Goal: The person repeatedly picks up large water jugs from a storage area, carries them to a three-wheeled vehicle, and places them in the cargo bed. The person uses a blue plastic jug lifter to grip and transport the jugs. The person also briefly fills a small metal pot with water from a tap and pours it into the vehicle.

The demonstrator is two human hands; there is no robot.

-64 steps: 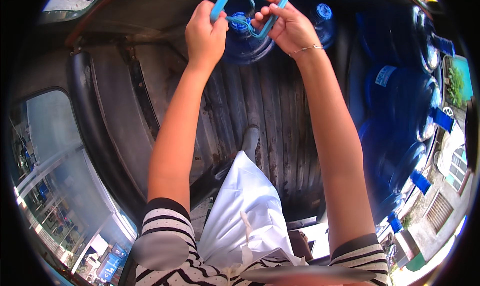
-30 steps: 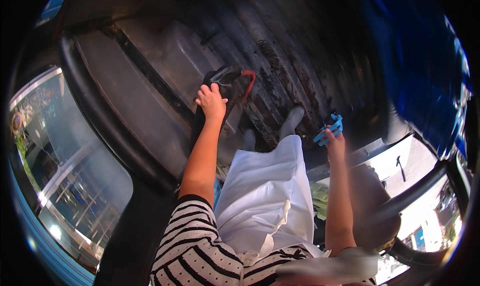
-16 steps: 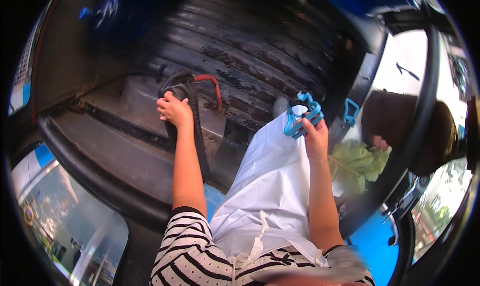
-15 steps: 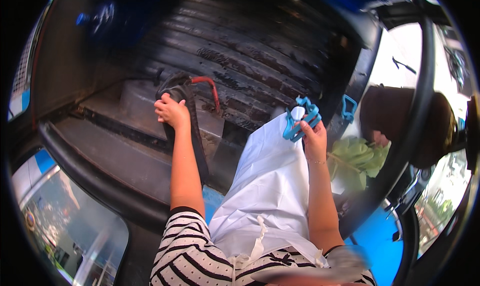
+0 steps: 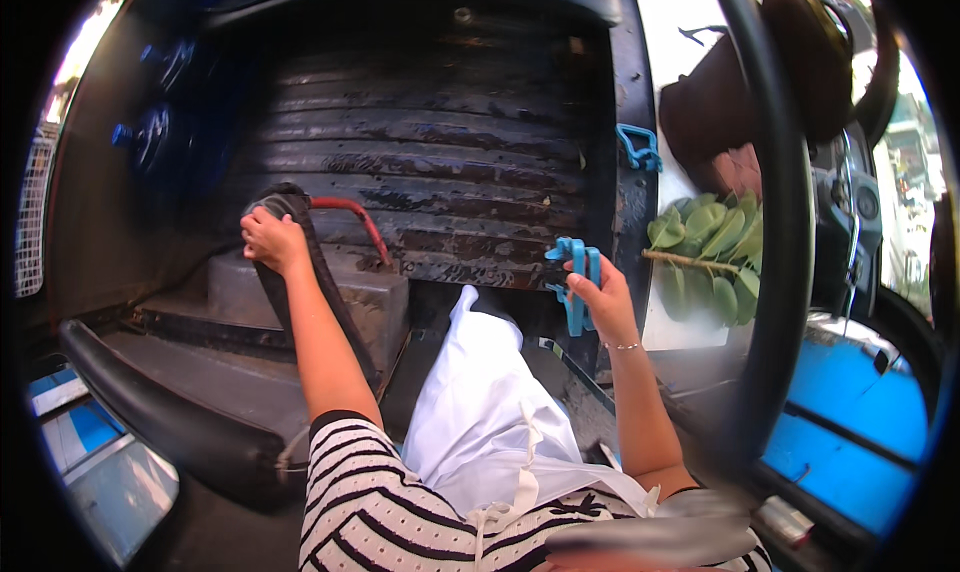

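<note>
My left hand [image 5: 273, 234] has its fingers curled round the top of a long black padded piece [image 5: 310, 302] at the left, beside a red curved bar [image 5: 360, 222]. My right hand [image 5: 600, 294] is closed on light-blue plastic handles [image 5: 577, 312] held over the ridged metal floor [image 5: 450, 202], just right of my white apron [image 5: 470, 402]. Another light-blue handle [image 5: 637, 147] lies on the floor's right rim, above my right hand.
Blue water jugs [image 5: 160, 132] stand at the far left. A black padded rail [image 5: 170, 402] crosses the lower left. On the right are a black post [image 5: 770, 152], a brown seat-like shape [image 5: 700, 112], leafy branches [image 5: 710, 232] and a blue surface [image 5: 850, 412].
My view has swung round, bringing more floor into view. Both hands have left the jug seen earliest; my left now grips the black piece, while my right still carries blue handles.
</note>
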